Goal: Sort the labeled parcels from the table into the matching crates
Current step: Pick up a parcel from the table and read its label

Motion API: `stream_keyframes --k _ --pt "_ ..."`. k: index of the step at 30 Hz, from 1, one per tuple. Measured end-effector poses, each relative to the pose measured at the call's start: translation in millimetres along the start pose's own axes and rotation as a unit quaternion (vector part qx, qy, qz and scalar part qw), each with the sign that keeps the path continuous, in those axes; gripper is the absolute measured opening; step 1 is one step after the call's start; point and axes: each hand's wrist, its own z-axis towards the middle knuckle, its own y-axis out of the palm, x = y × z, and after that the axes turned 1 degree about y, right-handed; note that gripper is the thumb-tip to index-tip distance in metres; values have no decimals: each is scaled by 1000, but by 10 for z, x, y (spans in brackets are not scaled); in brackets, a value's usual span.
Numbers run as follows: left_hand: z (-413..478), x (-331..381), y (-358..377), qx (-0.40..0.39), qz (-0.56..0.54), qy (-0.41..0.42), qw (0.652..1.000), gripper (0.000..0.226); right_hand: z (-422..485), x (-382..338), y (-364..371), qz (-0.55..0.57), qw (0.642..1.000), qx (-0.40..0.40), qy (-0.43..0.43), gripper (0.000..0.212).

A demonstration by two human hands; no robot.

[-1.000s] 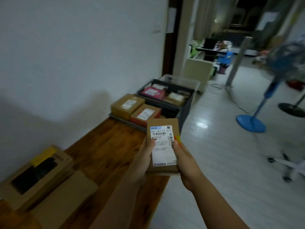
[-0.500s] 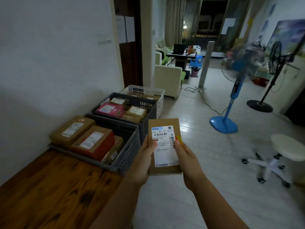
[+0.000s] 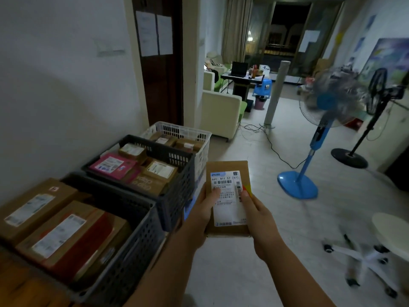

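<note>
Parcel [image 3: 229, 203] beside dark crate [image 3: 177, 196], fan [image 3: 327, 100] beyond

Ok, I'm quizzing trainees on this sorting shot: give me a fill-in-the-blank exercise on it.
1. The left hand and right hand grip one labelled ___.
2. The farthest crate is ___.
3. The pink parcel lies in the dark crate in the row's ___.
Missing: parcel; white; middle.

The room is dim with a cool cast. A soft shadow lies across the wall [image 3: 55, 96] on my left. The blue fan [image 3: 327, 103] and the stool [image 3: 390, 227] smear with motion blur, straight lines bow near the edges, and the label [image 3: 228, 196] on my parcel [image 3: 228, 166] reads sharp.
</note>
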Motion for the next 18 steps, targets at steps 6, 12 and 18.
stream_keyframes --k 6,12,18 --pt "1226 407 241 -24 -13 14 1000 46 1285 -340 77 -4 1000 15 9 35" --pt "2102 666 294 0 -19 11 1000 43 2304 -487 243 1 999 5 35 33" --pt "2989 863 218 76 -15 13 997 42 3337 -588 487 -13 998 -51 44 33"
